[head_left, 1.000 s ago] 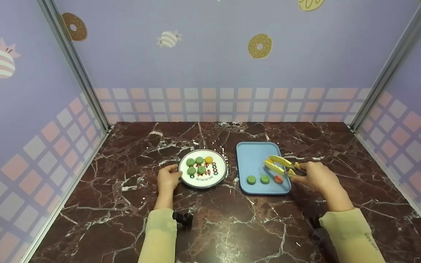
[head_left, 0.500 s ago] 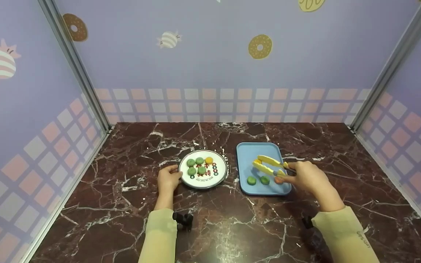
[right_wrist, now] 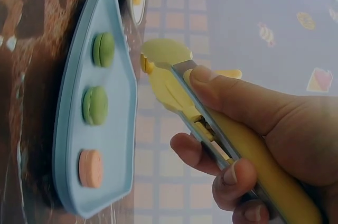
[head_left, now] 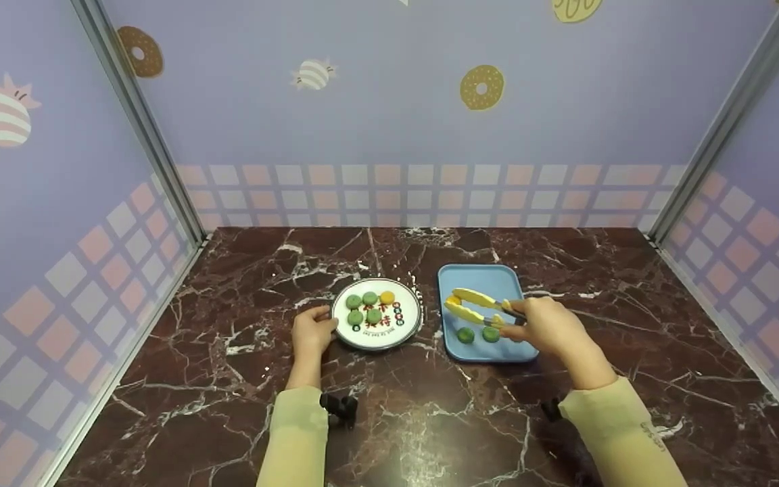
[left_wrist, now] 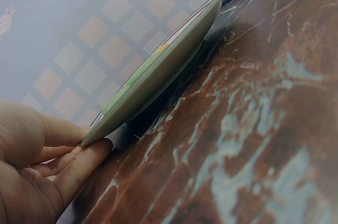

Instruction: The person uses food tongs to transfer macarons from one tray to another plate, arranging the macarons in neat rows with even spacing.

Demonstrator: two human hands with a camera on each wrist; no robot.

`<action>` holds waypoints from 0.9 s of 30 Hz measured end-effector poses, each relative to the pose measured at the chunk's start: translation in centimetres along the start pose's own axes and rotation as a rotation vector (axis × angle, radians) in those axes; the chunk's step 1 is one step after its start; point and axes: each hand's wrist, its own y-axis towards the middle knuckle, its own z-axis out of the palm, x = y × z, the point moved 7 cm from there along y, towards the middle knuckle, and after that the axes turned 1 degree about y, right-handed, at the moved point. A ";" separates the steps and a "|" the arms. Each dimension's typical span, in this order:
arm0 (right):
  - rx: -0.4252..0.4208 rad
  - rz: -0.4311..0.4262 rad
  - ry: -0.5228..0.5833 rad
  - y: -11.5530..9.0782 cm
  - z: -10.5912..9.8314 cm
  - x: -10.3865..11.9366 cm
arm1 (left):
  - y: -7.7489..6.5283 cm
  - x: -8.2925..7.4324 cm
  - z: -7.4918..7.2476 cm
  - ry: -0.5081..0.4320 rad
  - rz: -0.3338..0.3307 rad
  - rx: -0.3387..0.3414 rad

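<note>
My left hand (head_left: 313,331) pinches the left rim of a round white plate (head_left: 362,341); in the left wrist view the fingers reach under its edge. Several green macarons (head_left: 353,302) and a yellow macaron (head_left: 387,297) sit on the plate. With my right hand (head_left: 552,328) I grip yellow tongs (head_left: 475,297) above the blue tray (head_left: 479,274). A second yellow macaron (head_left: 454,302) is caught between the tongs' tips. Two green macarons (right_wrist: 103,49) and a pink macaron (right_wrist: 91,168) lie in the tray. My right hand hides the pink one in the head view.
The tray stands right of the plate on a dark red marbled table (head_left: 423,406), a narrow gap between them. Lilac patterned walls (head_left: 389,122) enclose the table at the back and sides.
My right hand has moved left over the tray, carrying the tongs and the yellow macaron toward its left edge. The pink macaron has become hidden in the head view. My left hand stays at the plate.
</note>
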 end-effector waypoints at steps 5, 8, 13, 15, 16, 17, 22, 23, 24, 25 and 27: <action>-0.032 -0.042 -0.021 0.3 0.1 1.3 | 0.0 0.0 0.0 0.000 0.001 0.008; -0.037 -0.056 -0.038 0.6 0.4 2.0 | -0.1 0.0 0.0 0.001 0.004 0.009; -0.020 -0.076 -0.042 1.2 0.9 3.3 | -0.1 -0.1 0.0 -0.005 0.009 0.011; -0.015 -0.090 -0.030 1.4 1.1 3.9 | -0.1 -0.2 0.0 -0.007 0.014 0.010; -0.014 -0.094 -0.026 1.5 1.3 4.1 | -0.2 -0.2 0.0 -0.009 0.015 0.009; -0.014 -0.102 -0.026 1.6 1.4 4.3 | -0.2 -0.2 0.0 -0.009 0.016 0.008; -0.007 -0.120 -0.010 2.1 2.1 5.3 | -0.2 -0.1 0.0 -0.020 0.018 0.000; -0.004 -0.124 -0.009 2.3 2.2 5.5 | -0.2 -0.1 0.1 -0.024 0.018 0.002; 0.000 -0.127 -0.007 2.4 2.3 5.7 | -0.2 -0.1 0.1 -0.025 0.018 0.003; 0.003 -0.133 -0.007 2.6 2.5 5.9 | -0.2 -0.1 0.1 -0.027 0.016 0.006; 0.007 -0.154 -0.004 2.8 2.8 6.4 | -0.2 -0.1 0.1 -0.029 0.014 0.012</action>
